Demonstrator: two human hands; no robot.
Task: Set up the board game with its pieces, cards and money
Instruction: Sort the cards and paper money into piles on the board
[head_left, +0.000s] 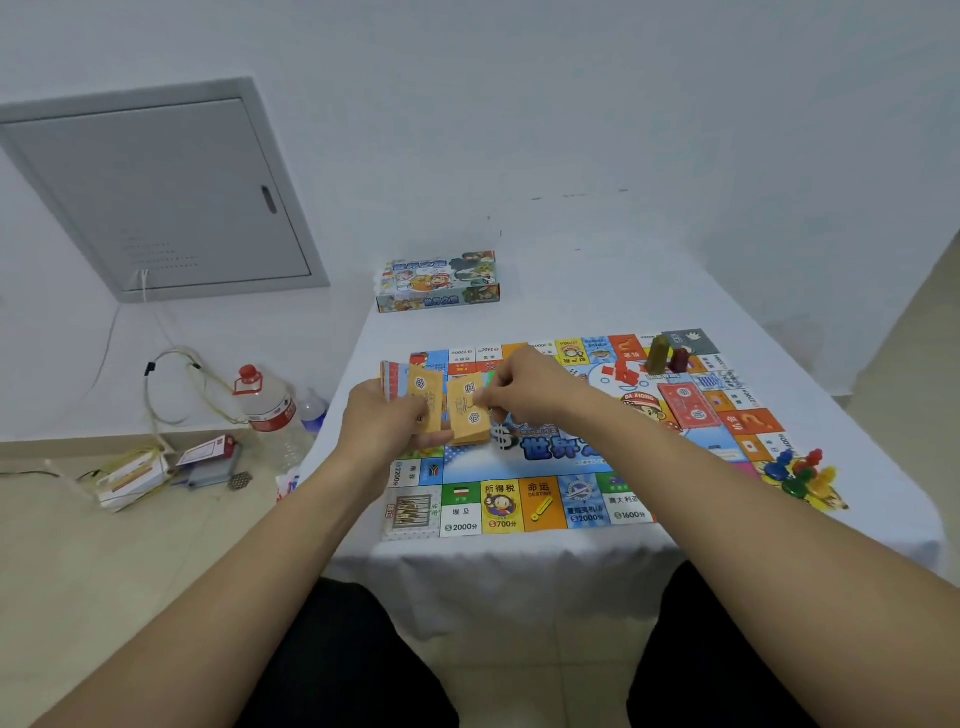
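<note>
The left hand (387, 415) grips a stack of cards (426, 395), fingers curled round its lower edge; orange cards face the camera and a blue-red edge shows at the back of the stack. The right hand (524, 387) pinches a second orange stack (467, 415) at its upper right corner between thumb and fingertips. The two stacks sit side by side, close together, and are held above the left part of the board (519, 499).

The board lies flat on the worktop (571, 561), which is covered in white cloth. On the board's centre right lies a red card pile (685, 405), face down. Small red pieces (626, 373) lie loose near the board's upper middle. Behind them, near the far right corner, stand a yellow block (658, 354) and a dark red block (680, 359), both upright and just beside each other. A cluster of coloured pawns (800, 473) in blue, red, green and yellow rests at the board's right edge, partly on the cloth.

The game box (439, 283) stands closed at the far left of the worktop, well apart from the board.

On the floor left of the worktop are a large water bottle (267, 408) with a red cap, cables (171, 384) and small boxes (135, 478). A grey panel door (156, 192) is set in the wall.
</note>
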